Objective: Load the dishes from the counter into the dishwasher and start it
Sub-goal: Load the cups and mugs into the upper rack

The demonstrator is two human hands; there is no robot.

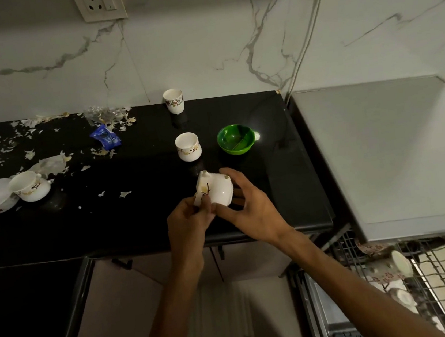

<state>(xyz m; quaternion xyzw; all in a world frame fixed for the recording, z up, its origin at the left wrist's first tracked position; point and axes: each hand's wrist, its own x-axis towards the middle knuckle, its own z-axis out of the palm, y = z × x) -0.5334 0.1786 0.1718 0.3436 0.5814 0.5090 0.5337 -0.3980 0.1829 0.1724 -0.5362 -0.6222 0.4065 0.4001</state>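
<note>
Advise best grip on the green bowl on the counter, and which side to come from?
Take the green bowl by its small lip tab on the right side, or pinch the rim there. It sits upright and open, with bare black counter to its right, so come from above right; the white cup stands close on its left.

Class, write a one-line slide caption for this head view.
Both hands, left and right, hold a tipped white cup above the black counter.

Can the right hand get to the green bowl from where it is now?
Probably not yet: the right hand and left hand both hold the tipped white cup. Once freed, the way to the green bowl looks open.
</note>
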